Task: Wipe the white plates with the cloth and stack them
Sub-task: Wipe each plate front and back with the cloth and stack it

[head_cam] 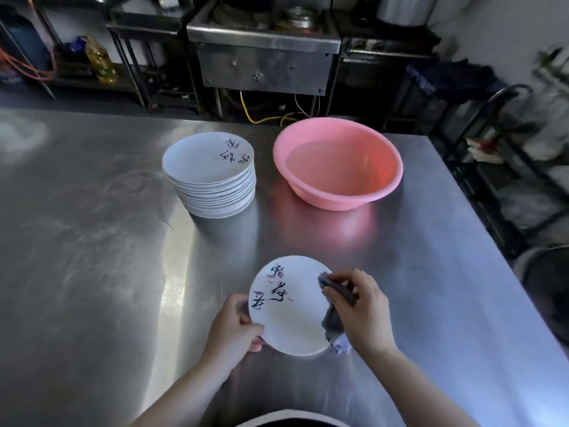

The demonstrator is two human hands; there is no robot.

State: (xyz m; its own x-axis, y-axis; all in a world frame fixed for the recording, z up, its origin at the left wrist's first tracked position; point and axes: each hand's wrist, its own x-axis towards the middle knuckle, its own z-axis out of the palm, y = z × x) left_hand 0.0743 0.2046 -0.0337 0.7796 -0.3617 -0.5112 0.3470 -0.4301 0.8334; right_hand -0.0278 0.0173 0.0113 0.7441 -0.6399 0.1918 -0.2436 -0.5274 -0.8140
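Note:
A white plate (289, 318) with black brush writing is held above the steel table near its front edge. My left hand (235, 329) grips the plate's left rim, thumb on top. My right hand (360, 309) holds a grey cloth (334, 322) against the plate's right rim; the cloth hangs down over the edge. Further back, left of centre, stands a stack of several white plates (212, 177) with the same writing on the top one.
A pink plastic basin (338, 163) sits to the right of the stack. The steel table (92, 241) ends at the right near a dark metal rack (498, 155). Steel kitchen counters (264, 53) and an oil bottle (101, 60) stand behind the table.

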